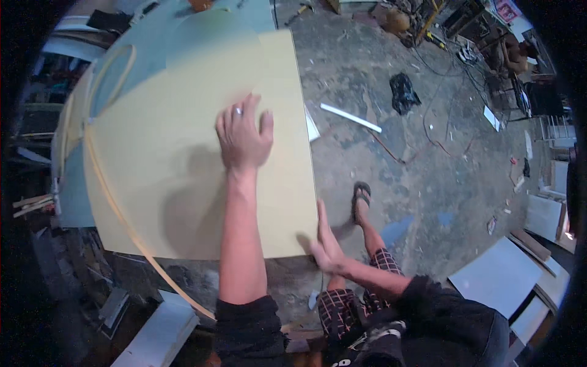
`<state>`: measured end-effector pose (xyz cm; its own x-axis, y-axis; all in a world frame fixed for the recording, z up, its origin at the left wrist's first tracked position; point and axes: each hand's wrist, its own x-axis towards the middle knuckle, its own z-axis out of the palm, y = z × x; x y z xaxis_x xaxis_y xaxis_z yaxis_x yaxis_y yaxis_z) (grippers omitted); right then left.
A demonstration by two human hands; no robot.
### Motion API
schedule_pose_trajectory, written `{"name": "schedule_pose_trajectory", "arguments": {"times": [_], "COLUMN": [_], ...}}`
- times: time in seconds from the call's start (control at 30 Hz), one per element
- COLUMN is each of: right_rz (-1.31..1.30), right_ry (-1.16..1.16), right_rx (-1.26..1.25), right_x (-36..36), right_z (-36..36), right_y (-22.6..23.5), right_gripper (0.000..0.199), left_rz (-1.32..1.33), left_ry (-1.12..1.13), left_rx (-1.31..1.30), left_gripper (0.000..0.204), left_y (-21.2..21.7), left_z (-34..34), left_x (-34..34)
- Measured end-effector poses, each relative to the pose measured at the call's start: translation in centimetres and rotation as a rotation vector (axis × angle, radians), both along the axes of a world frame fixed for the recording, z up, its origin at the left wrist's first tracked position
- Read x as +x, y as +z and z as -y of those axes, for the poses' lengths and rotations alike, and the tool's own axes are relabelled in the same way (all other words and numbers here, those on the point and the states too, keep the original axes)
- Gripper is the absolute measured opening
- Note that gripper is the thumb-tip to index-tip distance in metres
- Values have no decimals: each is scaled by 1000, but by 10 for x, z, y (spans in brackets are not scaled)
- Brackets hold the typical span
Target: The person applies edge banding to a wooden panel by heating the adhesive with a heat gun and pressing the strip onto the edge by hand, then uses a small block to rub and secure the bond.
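We press our left hand [243, 136] flat, fingers spread, on the pale yellow panel [183, 159]. Our right hand [326, 243], open, pushes its edge at five o'clock. The edging strip [116, 208] at nine o'clock looks only partly seated, looping loose.

Yellow board [183, 153] on blue table [147, 49]

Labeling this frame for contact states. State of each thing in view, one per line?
left hand: flat, palm down on the board, fingers spread
right hand: open, pressed against the board's near right edge
yellow board: lying flat, raised off the floor
thin edge strip: loose, curving along the board's left side
white strip: lying on the floor
black bag: crumpled on the floor
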<state>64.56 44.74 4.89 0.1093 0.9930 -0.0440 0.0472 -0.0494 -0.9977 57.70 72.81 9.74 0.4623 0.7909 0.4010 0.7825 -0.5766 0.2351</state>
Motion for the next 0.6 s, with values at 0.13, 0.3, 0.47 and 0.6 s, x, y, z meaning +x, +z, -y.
{"name": "schedule_pose_trajectory", "arguments": {"times": [0.13, 0.3, 0.47, 0.6], "right_rz": [213, 186, 185, 288], "right_ry": [466, 340, -67, -206], "right_rx": [-8, -359, -514, -538], "right_x": [52, 170, 297, 363], "right_z": [59, 75, 50, 50], "right_y": [3, 0, 11, 20], "right_gripper": [91, 65, 51, 52], "left_rz": [1, -28, -7, -16], "left_ry": [31, 29, 132, 400], "left_rx": [-71, -129, -159, -248], "left_gripper": [41, 47, 62, 76], "left_y": [13, 15, 23, 25], "left_z": [3, -1, -5, -7], "left_x": [-2, -1, 16, 63]}}
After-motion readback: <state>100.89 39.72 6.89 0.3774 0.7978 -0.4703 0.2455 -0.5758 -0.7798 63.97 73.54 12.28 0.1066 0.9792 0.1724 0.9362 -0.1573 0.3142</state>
